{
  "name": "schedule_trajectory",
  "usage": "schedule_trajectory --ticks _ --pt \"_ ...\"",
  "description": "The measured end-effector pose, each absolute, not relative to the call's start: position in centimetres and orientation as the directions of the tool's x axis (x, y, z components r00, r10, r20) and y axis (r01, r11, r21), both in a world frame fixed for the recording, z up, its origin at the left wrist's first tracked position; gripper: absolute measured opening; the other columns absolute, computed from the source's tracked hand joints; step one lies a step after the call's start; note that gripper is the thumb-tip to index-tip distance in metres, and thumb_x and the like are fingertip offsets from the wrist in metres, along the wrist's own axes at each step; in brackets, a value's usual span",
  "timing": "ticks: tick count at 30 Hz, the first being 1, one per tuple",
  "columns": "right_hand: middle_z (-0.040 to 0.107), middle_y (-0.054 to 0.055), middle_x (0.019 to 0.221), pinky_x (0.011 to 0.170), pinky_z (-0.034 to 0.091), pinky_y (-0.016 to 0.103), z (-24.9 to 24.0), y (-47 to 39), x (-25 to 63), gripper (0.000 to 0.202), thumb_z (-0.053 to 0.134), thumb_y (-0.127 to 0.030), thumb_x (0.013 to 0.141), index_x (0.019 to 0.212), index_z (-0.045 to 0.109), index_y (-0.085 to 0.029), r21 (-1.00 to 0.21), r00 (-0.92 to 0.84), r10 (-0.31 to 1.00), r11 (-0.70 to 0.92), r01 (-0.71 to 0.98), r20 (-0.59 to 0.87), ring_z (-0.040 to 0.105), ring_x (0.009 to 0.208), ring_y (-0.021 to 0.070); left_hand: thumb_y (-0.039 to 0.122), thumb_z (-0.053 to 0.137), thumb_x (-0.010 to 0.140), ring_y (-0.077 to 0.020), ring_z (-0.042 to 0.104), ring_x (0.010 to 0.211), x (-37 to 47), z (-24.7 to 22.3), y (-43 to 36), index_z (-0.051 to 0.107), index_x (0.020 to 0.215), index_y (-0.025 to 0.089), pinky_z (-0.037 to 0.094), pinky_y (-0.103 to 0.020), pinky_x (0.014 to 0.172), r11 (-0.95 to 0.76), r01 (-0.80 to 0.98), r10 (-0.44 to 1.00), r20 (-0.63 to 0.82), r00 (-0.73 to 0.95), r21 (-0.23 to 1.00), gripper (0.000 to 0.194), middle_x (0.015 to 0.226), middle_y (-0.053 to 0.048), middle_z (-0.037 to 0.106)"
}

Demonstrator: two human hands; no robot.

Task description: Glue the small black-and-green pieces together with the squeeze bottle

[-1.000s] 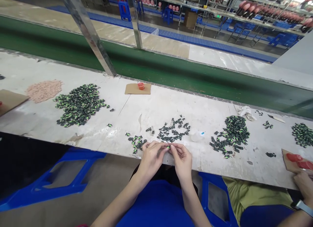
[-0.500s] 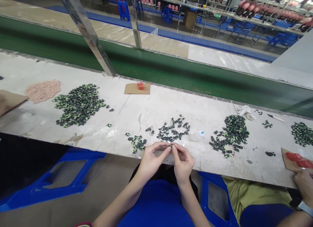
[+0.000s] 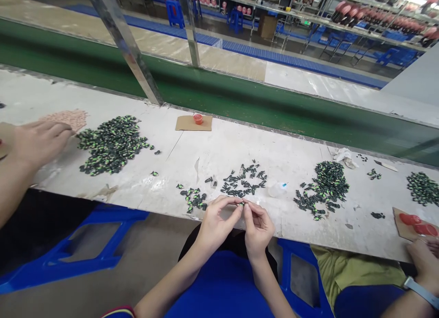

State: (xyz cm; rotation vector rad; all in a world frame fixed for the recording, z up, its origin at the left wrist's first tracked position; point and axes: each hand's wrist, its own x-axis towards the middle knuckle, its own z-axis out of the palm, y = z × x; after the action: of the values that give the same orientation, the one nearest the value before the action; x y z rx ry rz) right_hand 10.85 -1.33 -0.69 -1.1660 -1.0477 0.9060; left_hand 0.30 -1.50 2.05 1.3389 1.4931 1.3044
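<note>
My left hand [image 3: 216, 222] and my right hand [image 3: 259, 224] meet at the near edge of the white workbench [image 3: 219, 153]. Between their fingertips they pinch one small black-and-green part [image 3: 241, 204]. Just beyond my fingers lies a loose scatter of dark small parts [image 3: 244, 181]. A smaller cluster of black-and-green parts [image 3: 192, 199] lies left of my left hand. A small clear glue bottle with a blue tip [image 3: 277, 189] lies to the right of the scatter.
A big heap of black-and-green parts [image 3: 111, 144] and a pink pile [image 3: 70, 118] lie far left, where a co-worker's hand [image 3: 36, 142] reaches in. Another heap [image 3: 325, 185] lies right, near a second co-worker's hand [image 3: 423, 258]. An orange cup [image 3: 197, 119] sits on cardboard before the green conveyor [image 3: 240, 98].
A co-worker's hand has come in from the left toward the pink pile. My hands stay together on the small part, shifted slightly right and toward me.
</note>
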Motion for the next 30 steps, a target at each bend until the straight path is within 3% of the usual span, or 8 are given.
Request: schedule_trajectory --ticks 4,11,20,30 --pt "0.074 0.008 0.081 0.069 0.062 0.034 0.1 -1.0 12.3 0.012 0.071 -0.030 0.076 0.082 0.070 -0.019 -0.987 0.158 0.974 0.157 0.039 0.161 0.072 0.074 0.0210 0.025 0.062 0.082 -0.0200 0.067 0.084 -0.4 2.2 -1.2 0.071 0.086 0.022 0.050 -0.034 0.081 -0.109 0.317 0.985 0.146 -0.096 0.942 0.011 0.085 -0.004 0.072" --pt "0.075 0.005 0.077 0.067 0.062 0.033 1.0 -0.4 14.2 0.027 0.076 -0.028 0.069 0.094 0.069 -0.020 -0.998 0.044 0.998 0.054 0.024 0.055 0.072 0.069 0.0191 0.023 0.050 0.092 -0.0194 0.063 0.091 -1.4 2.6 -0.8 0.067 0.096 0.024 0.040 -0.036 0.086 -0.291 0.456 0.956 0.242 0.164 0.841 0.017 0.091 -0.003 0.073" --pt "0.068 0.001 0.064 0.062 0.057 0.029 0.0 -0.2 13.7 0.022 0.080 -0.029 0.062 0.072 0.062 -0.022 -0.988 0.041 0.999 0.032 -0.149 0.026 0.066 0.061 0.0156 0.010 0.045 0.093 -0.0157 0.062 0.080 -1.5 3.0 -0.9 0.066 0.091 0.023 0.032 -0.034 0.081 -0.484 0.550 0.869 0.445 0.215 0.680 0.025 0.075 0.001 0.071" --pt "0.062 -0.001 0.065 0.061 0.053 0.025 -1.2 -0.6 13.6 0.021 0.078 -0.030 0.067 0.072 0.058 -0.022 -0.969 -0.018 0.997 0.062 -0.237 0.069 0.061 0.061 0.0130 0.001 0.039 0.090 -0.0159 0.059 0.079 -1.5 4.0 -1.8 0.063 0.093 0.021 0.028 -0.035 0.085 -0.564 0.667 0.798 0.529 0.289 0.487 0.031 0.075 0.001 0.069"
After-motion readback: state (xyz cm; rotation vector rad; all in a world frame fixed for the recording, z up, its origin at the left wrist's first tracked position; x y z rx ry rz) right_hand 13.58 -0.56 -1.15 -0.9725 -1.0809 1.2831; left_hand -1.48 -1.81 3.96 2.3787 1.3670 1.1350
